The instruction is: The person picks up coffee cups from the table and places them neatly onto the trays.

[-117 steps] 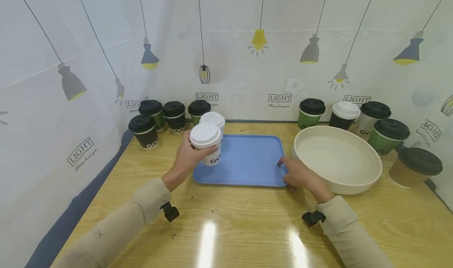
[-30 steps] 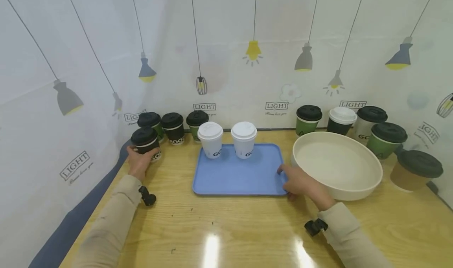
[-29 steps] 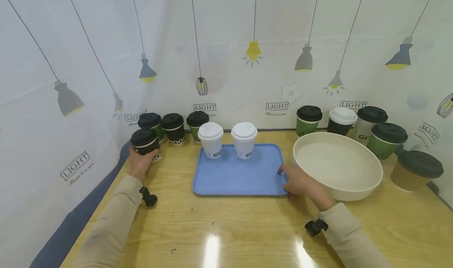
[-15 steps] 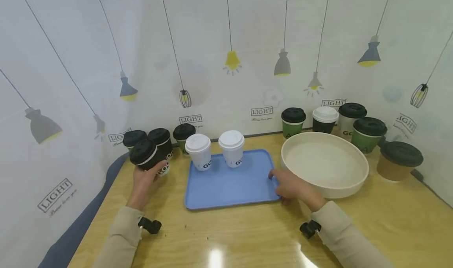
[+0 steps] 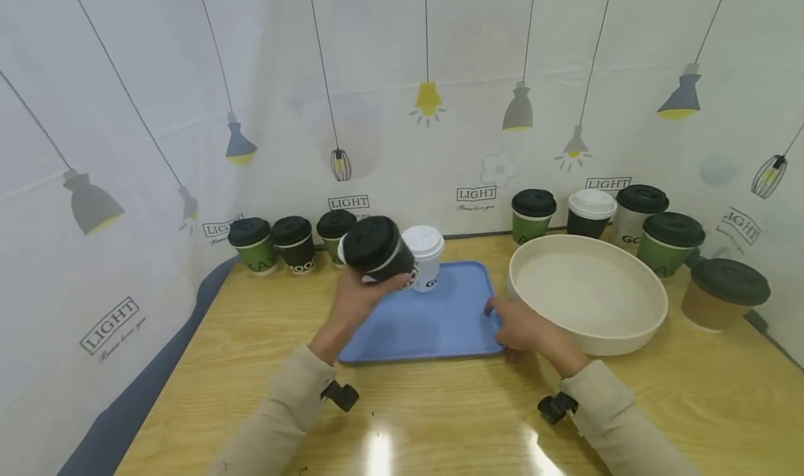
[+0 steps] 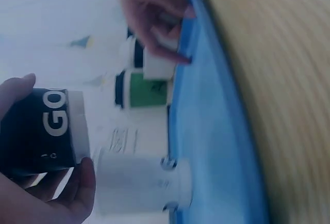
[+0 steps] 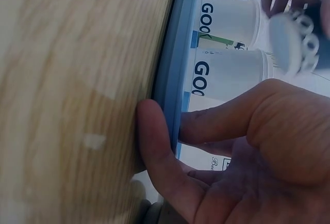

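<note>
My left hand [image 5: 354, 298] grips a black paper coffee cup [image 5: 377, 247] with a black lid and holds it tilted above the left part of the blue tray [image 5: 433, 329]. In the left wrist view fingers and thumb wrap the black cup [image 6: 36, 131]. At the tray's back stands a white coffee cup [image 5: 427, 256] with a white lid. A second white cup [image 7: 232, 20] shows in the right wrist view; in the head view the black cup mostly hides it. My right hand [image 5: 527, 328] pinches the tray's right rim [image 7: 172, 69] between thumb and finger.
Back left, two green cups [image 5: 252, 247] and a black cup [image 5: 294, 246] stand in a row. A round cream bowl [image 5: 587, 294] sits just right of the right hand. Behind and beside it are several lidded cups, including a brown one [image 5: 722, 298].
The left hand set a white cup on the tray, moved left, took the black cup, lifted it and carried it right over the tray. The right hand stays on the rim.
</note>
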The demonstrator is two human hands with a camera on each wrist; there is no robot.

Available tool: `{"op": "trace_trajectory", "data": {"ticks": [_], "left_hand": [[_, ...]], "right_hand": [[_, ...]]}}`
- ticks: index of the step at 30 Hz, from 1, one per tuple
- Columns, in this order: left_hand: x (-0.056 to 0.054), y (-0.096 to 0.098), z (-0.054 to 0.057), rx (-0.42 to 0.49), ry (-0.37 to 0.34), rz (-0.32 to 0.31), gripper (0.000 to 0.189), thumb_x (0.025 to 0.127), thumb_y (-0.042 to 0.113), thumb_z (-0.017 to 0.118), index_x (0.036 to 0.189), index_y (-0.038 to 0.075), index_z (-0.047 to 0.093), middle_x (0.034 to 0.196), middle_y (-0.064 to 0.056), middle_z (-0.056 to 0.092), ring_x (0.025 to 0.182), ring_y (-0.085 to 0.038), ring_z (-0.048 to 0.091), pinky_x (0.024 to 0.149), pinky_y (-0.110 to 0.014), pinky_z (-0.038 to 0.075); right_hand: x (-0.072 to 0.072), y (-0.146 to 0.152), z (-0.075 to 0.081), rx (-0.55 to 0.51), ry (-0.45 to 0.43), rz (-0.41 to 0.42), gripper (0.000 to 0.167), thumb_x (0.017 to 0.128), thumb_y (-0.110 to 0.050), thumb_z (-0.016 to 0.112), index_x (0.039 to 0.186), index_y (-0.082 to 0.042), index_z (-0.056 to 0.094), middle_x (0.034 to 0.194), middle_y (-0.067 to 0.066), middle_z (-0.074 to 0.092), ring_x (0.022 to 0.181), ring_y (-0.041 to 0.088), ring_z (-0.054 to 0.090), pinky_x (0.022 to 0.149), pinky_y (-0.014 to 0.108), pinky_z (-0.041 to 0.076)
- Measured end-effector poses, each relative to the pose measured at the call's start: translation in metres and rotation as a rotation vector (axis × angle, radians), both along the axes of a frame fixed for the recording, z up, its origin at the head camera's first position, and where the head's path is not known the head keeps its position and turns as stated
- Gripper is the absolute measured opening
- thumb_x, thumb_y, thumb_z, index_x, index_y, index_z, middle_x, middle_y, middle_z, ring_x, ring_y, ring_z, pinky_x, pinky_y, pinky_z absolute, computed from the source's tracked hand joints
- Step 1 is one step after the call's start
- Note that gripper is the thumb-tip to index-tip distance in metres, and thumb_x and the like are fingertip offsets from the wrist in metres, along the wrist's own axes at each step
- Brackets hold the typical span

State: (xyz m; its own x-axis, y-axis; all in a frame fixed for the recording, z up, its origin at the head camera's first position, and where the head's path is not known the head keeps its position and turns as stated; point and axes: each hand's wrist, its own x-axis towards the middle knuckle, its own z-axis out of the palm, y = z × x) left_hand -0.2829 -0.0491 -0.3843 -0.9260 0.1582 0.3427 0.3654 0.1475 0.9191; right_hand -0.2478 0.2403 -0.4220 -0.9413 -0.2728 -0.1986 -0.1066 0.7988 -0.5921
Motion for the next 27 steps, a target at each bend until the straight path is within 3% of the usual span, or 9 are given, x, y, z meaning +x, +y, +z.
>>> {"op": "trace_trajectory", "data": {"ticks": [4, 8, 11, 15, 18, 22, 27], "left_hand": [[-0.004, 0.05, -0.015, -0.158, -0.044, -0.128, 0.084, 0.073, 0.023, 0.094, 0.146, 0.024, 0.053, 0.136, -0.004, 0.067, 0.13, -0.021, 0.06, 0.118, -0.046, 0.043], [-0.013, 0.085, -0.029, -0.202, -0.165, -0.154, 0.092, 0.071, 0.025, 0.096, 0.15, 0.025, 0.049, 0.139, -0.002, 0.066, 0.131, -0.021, 0.059, 0.12, -0.043, 0.041], [-0.021, 0.103, -0.036, -0.274, -0.226, -0.109, 0.092, 0.071, 0.027, 0.096, 0.149, 0.021, 0.049, 0.139, -0.005, 0.065, 0.131, -0.023, 0.059, 0.119, -0.042, 0.043], [-0.032, 0.12, -0.045, -0.418, -0.241, -0.025, 0.08, 0.076, 0.033, 0.092, 0.143, 0.011, 0.055, 0.135, -0.01, 0.068, 0.126, -0.027, 0.063, 0.113, -0.044, 0.049], [-0.038, 0.13, -0.049, -0.462, -0.273, 0.015, 0.075, 0.084, 0.036, 0.086, 0.144, 0.004, 0.053, 0.136, -0.015, 0.066, 0.127, -0.031, 0.062, 0.11, -0.045, 0.051], [-0.045, 0.14, -0.05, -0.482, -0.309, 0.041, 0.077, 0.099, 0.033, 0.069, 0.155, -0.008, 0.033, 0.145, -0.026, 0.058, 0.137, -0.037, 0.056, 0.113, -0.047, 0.049], [-0.045, 0.144, -0.051, -0.528, -0.32, 0.03, 0.073, 0.109, 0.028, 0.048, 0.159, -0.013, 0.014, 0.156, -0.032, 0.043, 0.148, -0.039, 0.043, 0.121, -0.047, 0.042]], "right_hand": [[-0.001, 0.001, 0.0, -0.003, -0.012, 0.002, 0.055, 0.08, 0.008, 0.057, 0.134, 0.005, 0.052, 0.085, 0.017, 0.063, 0.051, 0.018, 0.069, 0.05, 0.031, 0.06], [-0.002, 0.0, 0.0, -0.007, -0.036, -0.026, 0.059, 0.08, 0.009, 0.056, 0.138, 0.004, 0.05, 0.088, 0.019, 0.065, 0.051, 0.019, 0.07, 0.049, 0.032, 0.06], [-0.002, -0.001, 0.001, 0.0, -0.044, -0.036, 0.062, 0.08, 0.008, 0.056, 0.141, 0.005, 0.047, 0.1, 0.027, 0.067, 0.052, 0.019, 0.07, 0.049, 0.032, 0.06], [-0.001, -0.003, 0.002, 0.057, -0.022, -0.01, 0.06, 0.081, 0.007, 0.058, 0.141, 0.006, 0.048, 0.112, 0.031, 0.068, 0.052, 0.018, 0.071, 0.051, 0.03, 0.06], [-0.001, -0.004, 0.003, 0.117, 0.014, 0.019, 0.058, 0.082, 0.006, 0.061, 0.139, 0.006, 0.051, 0.103, 0.023, 0.072, 0.052, 0.016, 0.07, 0.055, 0.028, 0.059], [-0.002, -0.004, 0.005, 0.157, 0.041, 0.037, 0.056, 0.082, 0.004, 0.062, 0.137, 0.006, 0.053, 0.095, 0.017, 0.072, 0.054, 0.015, 0.07, 0.064, 0.029, 0.059], [-0.002, -0.003, 0.007, 0.126, 0.025, 0.03, 0.057, 0.081, 0.005, 0.061, 0.137, 0.008, 0.051, 0.104, 0.023, 0.069, 0.055, 0.016, 0.071, 0.065, 0.03, 0.059]]}}
